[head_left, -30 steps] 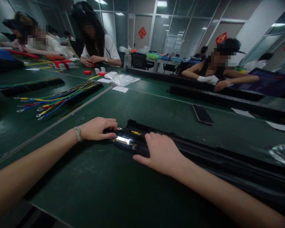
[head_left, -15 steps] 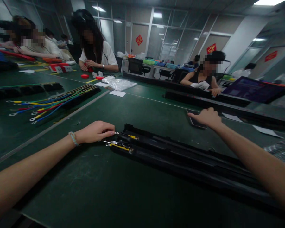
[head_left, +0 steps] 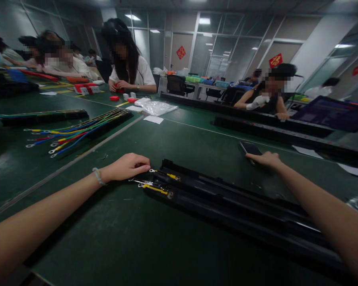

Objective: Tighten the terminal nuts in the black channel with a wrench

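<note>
My left hand [head_left: 128,166] rests on the green table with its fingers curled and their tips beside the ring terminal [head_left: 152,171] of a short yellow lead. Whether something is pinched in them is hidden. Below the fingers lies a shiny metal tool [head_left: 149,183], partly between the ends of two long black strips [head_left: 214,210]. A second yellow lead [head_left: 156,188] with a ring terminal is fixed to the nearer strip. Farther off on the right, my right hand [head_left: 267,159] grips the near edge of a dark phone [head_left: 252,148], its thumb along the side.
A bundle of coloured cables [head_left: 86,129] with ring terminals lies at the left. Plastic bags [head_left: 158,107] and white paper [head_left: 153,119] are beyond. More black strips [head_left: 256,129] cross the far right. Co-workers sit across the table, one handling a red part [head_left: 117,85].
My right hand has lowered onto the phone and closed on its edge. The left hand stays by the ring terminal. The whole view has shifted slightly.
</note>
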Demonstrator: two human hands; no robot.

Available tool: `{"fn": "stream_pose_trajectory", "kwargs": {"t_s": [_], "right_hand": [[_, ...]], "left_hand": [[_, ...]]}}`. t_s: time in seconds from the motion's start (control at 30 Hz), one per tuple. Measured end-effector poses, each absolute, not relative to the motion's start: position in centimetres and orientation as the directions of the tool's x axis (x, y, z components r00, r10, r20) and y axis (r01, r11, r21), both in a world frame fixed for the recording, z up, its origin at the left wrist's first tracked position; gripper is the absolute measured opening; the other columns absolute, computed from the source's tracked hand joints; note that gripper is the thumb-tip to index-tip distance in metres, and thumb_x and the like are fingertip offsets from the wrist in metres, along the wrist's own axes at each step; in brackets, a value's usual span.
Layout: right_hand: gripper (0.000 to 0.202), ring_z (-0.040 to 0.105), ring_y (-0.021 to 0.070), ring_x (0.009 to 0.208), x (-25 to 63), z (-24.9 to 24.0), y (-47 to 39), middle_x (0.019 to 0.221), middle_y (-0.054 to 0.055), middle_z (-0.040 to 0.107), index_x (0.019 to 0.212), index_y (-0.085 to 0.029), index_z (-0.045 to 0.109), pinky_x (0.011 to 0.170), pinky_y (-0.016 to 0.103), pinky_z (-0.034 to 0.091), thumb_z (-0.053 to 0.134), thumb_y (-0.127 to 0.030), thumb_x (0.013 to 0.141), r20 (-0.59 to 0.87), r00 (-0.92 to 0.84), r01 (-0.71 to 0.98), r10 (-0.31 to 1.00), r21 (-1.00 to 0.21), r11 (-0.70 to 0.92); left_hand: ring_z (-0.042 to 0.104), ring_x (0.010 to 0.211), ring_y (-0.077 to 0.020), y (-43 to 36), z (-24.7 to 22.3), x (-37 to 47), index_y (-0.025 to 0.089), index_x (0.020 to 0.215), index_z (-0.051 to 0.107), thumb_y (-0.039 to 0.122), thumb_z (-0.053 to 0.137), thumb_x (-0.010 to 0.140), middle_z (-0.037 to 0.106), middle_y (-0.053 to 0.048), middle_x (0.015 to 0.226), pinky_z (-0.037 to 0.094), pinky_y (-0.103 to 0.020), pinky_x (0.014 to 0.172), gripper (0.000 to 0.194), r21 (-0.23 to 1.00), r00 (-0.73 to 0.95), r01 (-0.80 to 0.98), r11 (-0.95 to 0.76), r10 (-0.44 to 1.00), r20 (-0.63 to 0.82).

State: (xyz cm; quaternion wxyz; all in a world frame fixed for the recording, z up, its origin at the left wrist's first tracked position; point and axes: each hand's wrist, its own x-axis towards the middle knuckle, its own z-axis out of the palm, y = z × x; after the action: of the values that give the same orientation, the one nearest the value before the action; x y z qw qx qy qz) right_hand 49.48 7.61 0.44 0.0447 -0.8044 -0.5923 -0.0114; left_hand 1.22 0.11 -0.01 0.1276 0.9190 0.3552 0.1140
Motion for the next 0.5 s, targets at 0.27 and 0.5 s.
{"fn": "stream_pose_trajectory", "kwargs": {"t_s": [0.27,0.5], "right_hand": [[0.097,0.050,0.0372,0.094,44.7,-0.3,4.3,0.110,0.028,0.043,0.112,-0.003,0.047,0.071,0.042,0.040,0.043,-0.077,0.048,-0.111,0.238,0.959,0.965,-0.132,-0.252],[0.060,0.054,0.0240,0.084,45.4,1.1,3.8,0.110,0.016,0.048,0.118,-0.014,0.042,0.066,0.035,0.045,0.031,-0.054,0.074,-0.049,0.050,0.949,0.998,-0.310,-0.063]], "left_hand": [[0.048,0.056,-0.0130,0.1,0.0,1.2,0.015,0.072,0.054,0.030,0.038,0.086,0.052,0.001,0.064,0.032,-0.022,0.052,0.027,0.329,0.706,0.645,-0.690,0.702,0.090],[0.049,0.056,-0.0130,0.0,0.2,1.2,0.016,0.072,0.056,0.033,0.038,0.085,0.053,0.000,0.064,0.032,-0.021,0.051,0.028,0.390,0.691,0.643,-0.659,0.719,0.076]]}}
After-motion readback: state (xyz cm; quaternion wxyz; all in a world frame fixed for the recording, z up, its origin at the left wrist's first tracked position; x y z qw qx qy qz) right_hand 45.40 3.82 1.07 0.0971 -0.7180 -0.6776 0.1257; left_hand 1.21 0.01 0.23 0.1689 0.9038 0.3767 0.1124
